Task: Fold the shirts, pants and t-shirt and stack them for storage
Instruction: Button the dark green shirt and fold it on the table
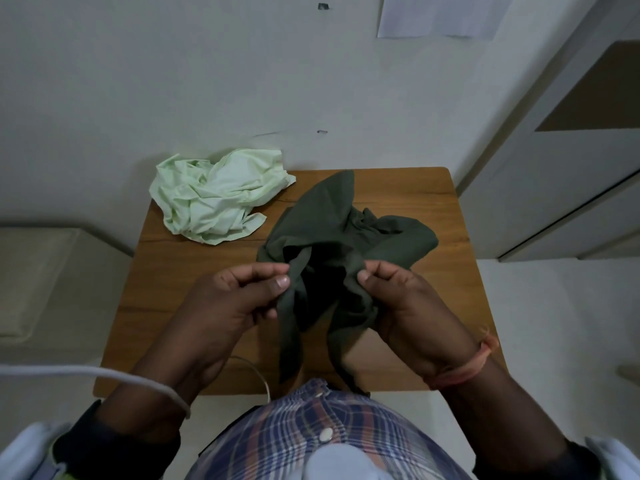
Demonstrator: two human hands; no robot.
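A person's left hand point(239, 299) and right hand point(405, 299) each pinch an edge of a dark green garment point(332, 244) between thumb and curled fingers, lifting its near part above the wooden tabletop point(433, 209). Beyond the dark garment to its left, a crumpled pale green shirt point(214, 195) lies at the tabletop's far corner.

1. A plain room in a home, likely a bedroom.
2. A small wooden table point(398, 188) stands against a bare white wall point(173, 81).
3. A pale cushioned edge point(34, 271), perhaps a bed, sits at 9 o'clock.
4. White cabinet doors point(554, 185) rise at 3 o'clock.
5. A paper sheet point(436, 15) hangs on the wall at 12 o'clock.
6. Crumpled clothes point(214, 195) lie on the table.
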